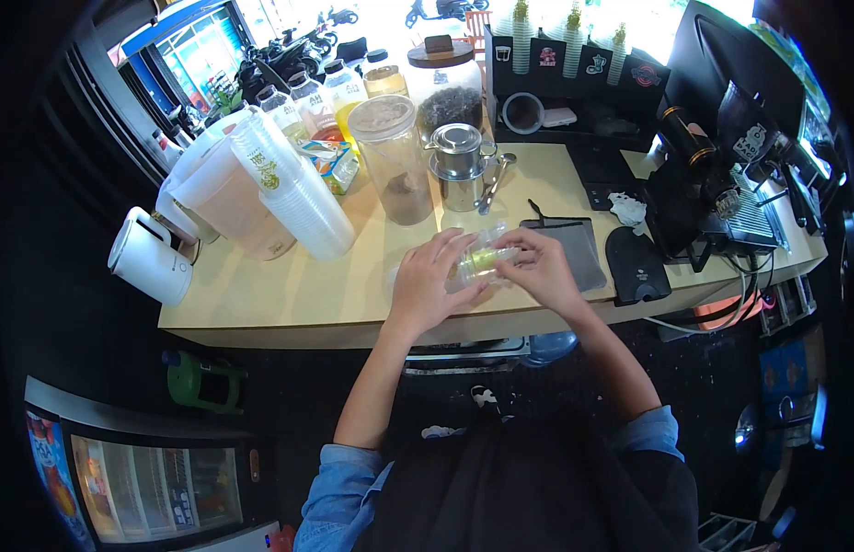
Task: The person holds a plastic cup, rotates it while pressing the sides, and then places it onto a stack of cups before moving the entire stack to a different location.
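Note:
Near the counter's front edge, a clear plastic item with a yellow-green print (485,261) lies on its side between my hands; its exact shape is unclear. My left hand (429,281) is curved around its left end. At its right side, the fingers of my right hand (535,267) are pinched together on it. Just behind stand a metal drip filter (458,156) and a tall clear jar with brown powder (395,170). Metal spoons (497,184) lie beside the filter. Right of my right hand is a flat grey pouch (577,247).
Stacked plastic cups (303,198) lean by a pitcher (229,198) at the left, near a white kettle (153,258). Bottles (312,106) and a wooden-lidded jar (445,92) stand behind. An espresso machine (712,202) and black mat (637,265) are at the right.

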Demonstrator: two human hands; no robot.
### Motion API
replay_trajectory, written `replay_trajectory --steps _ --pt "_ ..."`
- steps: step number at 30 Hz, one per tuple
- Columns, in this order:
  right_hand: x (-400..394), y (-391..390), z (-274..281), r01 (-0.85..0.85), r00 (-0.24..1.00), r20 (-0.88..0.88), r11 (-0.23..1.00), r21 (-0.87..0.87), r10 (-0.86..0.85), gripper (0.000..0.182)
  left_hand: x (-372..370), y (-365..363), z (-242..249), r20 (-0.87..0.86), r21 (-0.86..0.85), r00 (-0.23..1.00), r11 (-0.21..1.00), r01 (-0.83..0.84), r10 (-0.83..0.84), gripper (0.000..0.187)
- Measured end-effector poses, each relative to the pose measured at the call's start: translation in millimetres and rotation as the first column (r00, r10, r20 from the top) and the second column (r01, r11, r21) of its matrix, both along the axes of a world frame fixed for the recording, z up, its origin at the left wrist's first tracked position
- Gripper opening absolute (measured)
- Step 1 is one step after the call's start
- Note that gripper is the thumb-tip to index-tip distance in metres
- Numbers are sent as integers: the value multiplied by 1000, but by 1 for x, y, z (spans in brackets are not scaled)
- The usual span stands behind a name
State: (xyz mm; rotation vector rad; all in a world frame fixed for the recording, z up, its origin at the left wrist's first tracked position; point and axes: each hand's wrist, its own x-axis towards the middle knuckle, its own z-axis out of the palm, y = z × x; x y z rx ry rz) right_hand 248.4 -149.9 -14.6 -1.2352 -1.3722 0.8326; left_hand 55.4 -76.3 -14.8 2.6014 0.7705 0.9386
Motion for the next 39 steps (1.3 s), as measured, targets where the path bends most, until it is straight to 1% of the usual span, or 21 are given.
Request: replay_trajectory --steps 2,3,5,6,8,12,14,18,20,21,23,24,26,27,29,33,35,36,38,39 --pt "14 0 0 -23 990 -140 998 -51 16 29 -4 4 -2 -39 71 998 997 -43 45 55" --pt "18 -1 1 -20 990 -141 998 -53 12 29 -5 4 -2 -39 68 998 997 -40 42 55" --pt "23 -4 3 -78 996 -58 993 -91 73 27 -5 4 -2 -57 91 997 995 -46 51 49" --pt "24 -5 3 -73 996 -60 993 -90 68 27 -4 4 -2 -59 92 997 995 -40 46 49" --pt "25 -6 1 -132 986 -113 990 -52 125 28 -3 5 -3 -53 84 997 995 -50 55 46" --pt "26 -8 5 -137 985 -115 989 -58 130 34 -2 3 -4 -51 72 997 995 -62 65 45" --pt "26 -7 4 -150 987 -77 985 -86 144 39 -2 4 -5 -38 81 997 995 -58 61 45" --pt "15 -7 7 -148 987 -71 984 -103 142 37 -3 2 -5 -40 91 997 994 -65 69 45" --pt "12 -5 6 -174 985 -46 972 -156 168 40 -3 0 -5 -48 83 997 995 -60 65 47" --pt "9 -5 6 -176 984 -44 972 -156 171 40 -3 -1 -4 -47 83 997 995 -63 67 47" --pt "5 -3 4 -133 991 -41 986 -99 129 35 -3 -2 -3 -50 93 996 994 -63 68 53" --pt "1 -1 4 -137 990 -39 986 -100 133 35 -2 -2 -2 -48 92 996 993 -68 73 53" --pt "-7 2 5 -110 994 6 994 -24 111 28 -2 -3 -1 6 59 999 997 -42 42 62" --pt "-11 5 5 -115 993 7 993 -22 115 28 -2 -3 -2 6 60 999 997 -47 46 62" --pt "-17 8 2 -51 999 0 997 50 51 27 -3 -3 -3 27 50 999 998 -41 39 70" --pt "-18 10 0 -27 999 36 999 45 25 30 -4 -3 -6 22 65 999 997 -43 42 74" --pt "-18 10 -4 54 997 57 996 70 -58 33 -4 -4 -6 26 71 999 997 -41 39 76" --pt "-19 9 -3 57 997 56 996 70 -61 33 -4 -5 -6 25 71 999 997 -38 36 76" --pt "-21 5 4 46 989 137 998 39 -51 34 -3 -6 -6 30 99 999 994 -43 40 76" --pt "-23 4 6 48 989 135 998 38 -52 34 -3 -6 -6 28 97 999 994 -42 39 76"
